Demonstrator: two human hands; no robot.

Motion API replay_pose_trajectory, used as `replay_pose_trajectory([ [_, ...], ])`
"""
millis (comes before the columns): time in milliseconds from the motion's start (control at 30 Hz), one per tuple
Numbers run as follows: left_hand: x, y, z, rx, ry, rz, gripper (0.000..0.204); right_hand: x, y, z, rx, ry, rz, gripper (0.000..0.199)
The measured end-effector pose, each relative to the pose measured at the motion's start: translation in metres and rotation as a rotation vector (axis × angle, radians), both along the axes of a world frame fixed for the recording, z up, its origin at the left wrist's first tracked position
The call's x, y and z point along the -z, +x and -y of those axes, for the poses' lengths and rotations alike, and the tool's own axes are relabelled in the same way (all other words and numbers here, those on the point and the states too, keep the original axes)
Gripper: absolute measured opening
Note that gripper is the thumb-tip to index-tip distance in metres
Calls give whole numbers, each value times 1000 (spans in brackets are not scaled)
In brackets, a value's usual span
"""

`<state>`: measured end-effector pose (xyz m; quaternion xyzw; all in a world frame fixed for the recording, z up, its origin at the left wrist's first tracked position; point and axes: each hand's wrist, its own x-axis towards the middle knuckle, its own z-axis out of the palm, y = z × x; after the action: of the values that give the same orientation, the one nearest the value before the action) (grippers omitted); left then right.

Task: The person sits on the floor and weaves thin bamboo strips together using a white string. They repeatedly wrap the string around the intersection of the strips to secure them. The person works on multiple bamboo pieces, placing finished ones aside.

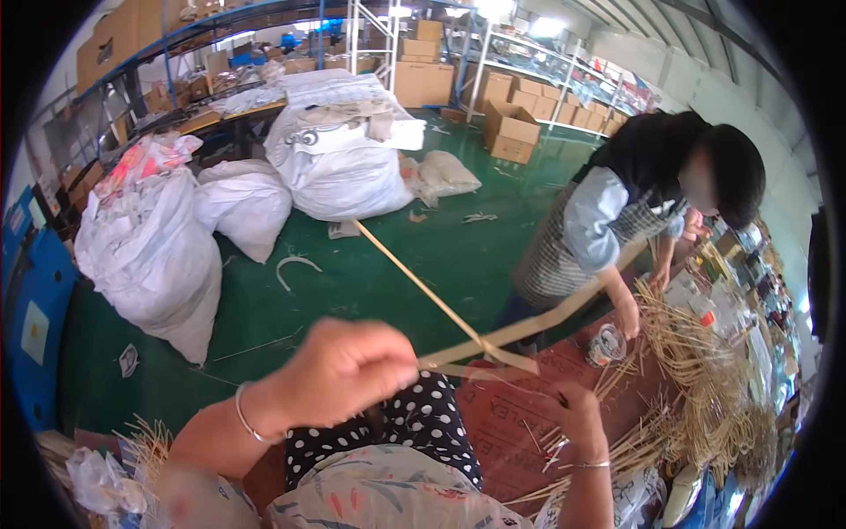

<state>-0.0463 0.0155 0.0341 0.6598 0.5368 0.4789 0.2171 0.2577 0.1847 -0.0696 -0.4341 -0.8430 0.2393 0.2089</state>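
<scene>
The left forearm slants up from the lower left, its hand (357, 363) angled rightward, fingers bunched toward the thumb. The right hand (580, 410) rises over the red tabletop (493, 428), fingers curled. Blur hides either grip. A pale stick (423, 289) crosses beyond the tabletop's left corner.

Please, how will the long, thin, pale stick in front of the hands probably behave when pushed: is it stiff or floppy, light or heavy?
The long pale stick is probably light, being so thin. It looks fairly stiff, since its far length runs straight. Pushed sideways, it may flex: many thin pieces in the heap at right are curved.
</scene>
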Motion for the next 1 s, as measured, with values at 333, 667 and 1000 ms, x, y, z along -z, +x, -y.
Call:
replay_pose_trajectory([
  [333,-9,61,42,674,-316,143,13,-103,-94,77,-1543,-489,-848,25],
  [667,12,70,53,664,-252,132,18,-88,-112,87,-1785,-628,-965,19],
  [1000,20,58,21,-14,300,-77,10,-29,-117,80,-896,-677,-963,3],
])
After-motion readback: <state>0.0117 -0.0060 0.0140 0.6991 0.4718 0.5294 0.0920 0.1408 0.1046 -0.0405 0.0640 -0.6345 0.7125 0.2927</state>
